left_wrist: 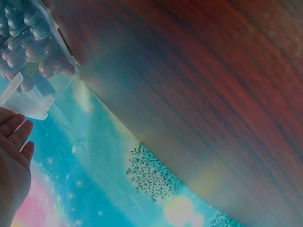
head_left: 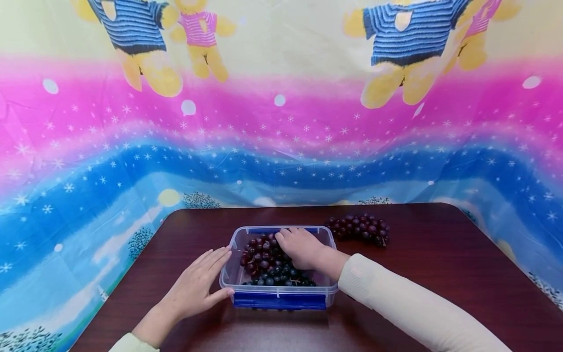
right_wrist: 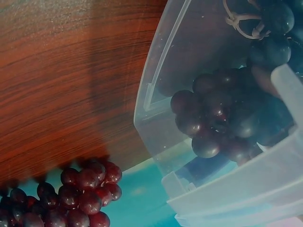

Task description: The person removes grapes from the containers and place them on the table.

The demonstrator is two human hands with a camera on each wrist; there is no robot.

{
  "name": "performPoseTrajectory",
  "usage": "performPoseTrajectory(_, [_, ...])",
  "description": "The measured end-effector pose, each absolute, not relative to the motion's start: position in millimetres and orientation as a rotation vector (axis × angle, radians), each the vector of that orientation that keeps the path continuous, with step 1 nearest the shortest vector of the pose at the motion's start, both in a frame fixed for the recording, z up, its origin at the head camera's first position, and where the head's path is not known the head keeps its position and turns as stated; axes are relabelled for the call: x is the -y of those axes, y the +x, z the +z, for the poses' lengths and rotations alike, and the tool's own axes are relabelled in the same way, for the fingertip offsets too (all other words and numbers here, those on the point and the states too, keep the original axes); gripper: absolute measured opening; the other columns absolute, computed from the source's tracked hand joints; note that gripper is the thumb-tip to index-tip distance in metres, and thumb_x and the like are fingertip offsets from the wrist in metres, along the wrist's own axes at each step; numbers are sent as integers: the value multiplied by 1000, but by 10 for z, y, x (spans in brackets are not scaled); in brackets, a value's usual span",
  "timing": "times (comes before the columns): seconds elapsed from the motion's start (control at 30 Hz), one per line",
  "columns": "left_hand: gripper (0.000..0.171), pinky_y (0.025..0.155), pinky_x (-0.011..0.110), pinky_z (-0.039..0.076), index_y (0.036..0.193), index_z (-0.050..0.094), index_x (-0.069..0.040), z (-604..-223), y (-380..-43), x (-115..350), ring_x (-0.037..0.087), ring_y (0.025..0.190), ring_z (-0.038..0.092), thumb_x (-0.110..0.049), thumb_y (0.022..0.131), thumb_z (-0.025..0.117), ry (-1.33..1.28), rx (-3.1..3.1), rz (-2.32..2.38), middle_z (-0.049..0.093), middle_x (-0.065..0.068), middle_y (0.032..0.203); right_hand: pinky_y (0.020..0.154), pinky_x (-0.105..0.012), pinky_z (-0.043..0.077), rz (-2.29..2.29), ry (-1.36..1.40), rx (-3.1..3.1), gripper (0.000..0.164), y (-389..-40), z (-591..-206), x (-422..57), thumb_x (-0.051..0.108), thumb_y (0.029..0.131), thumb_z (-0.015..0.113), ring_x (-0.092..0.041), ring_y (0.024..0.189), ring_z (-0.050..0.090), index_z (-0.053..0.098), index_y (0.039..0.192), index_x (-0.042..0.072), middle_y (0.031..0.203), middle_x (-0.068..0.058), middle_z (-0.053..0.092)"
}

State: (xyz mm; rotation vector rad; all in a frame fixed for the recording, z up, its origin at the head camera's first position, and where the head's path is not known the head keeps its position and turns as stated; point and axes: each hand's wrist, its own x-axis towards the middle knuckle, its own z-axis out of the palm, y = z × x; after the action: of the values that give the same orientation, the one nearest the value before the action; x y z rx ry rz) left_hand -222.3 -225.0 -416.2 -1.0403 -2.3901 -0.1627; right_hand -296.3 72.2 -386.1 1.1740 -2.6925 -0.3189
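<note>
On my head feed, my left hand [head_left: 201, 283] lies with fingers extended against the left side of the box [head_left: 280, 299]. My right hand [head_left: 301, 248] is inside, over red grapes [head_left: 259, 256] and, nearer, dark grapes [head_left: 274, 278]; I can't tell whether it grips any. Another bunch [head_left: 359, 229] sits on the surface [head_left: 422, 247], far right.

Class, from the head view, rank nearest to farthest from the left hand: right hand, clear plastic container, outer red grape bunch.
1. Clear plastic container, right of the left hand.
2. Right hand, inside it.
3. Red grape bunch, by the container's far right corner.
</note>
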Motion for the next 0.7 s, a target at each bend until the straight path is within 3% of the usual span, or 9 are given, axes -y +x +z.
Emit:
performPoseTrajectory(0.33, [77, 117, 24, 4, 138, 50, 4, -4166, -2218, 2245, 32, 131, 45, -59, 94, 51, -1036, 2393, -165, 48, 17, 143, 88, -37, 53, -262, 1157, 2770, 53, -2967, -3877, -720, 18, 85, 76, -25, 108, 59, 48, 128, 7, 123, -12, 57])
performPoseTrajectory(0.7, [77, 117, 24, 3, 139, 49, 4, -4174, -2218, 2244, 31, 132, 44, -58, 94, 52, -1033, 2403, -160, 48, 17, 143, 80, -31, 55, -158, 1165, 2768, 52, -2975, -3858, -761, 15, 81, 79, -19, 104, 57, 47, 122, 9, 119, -8, 52])
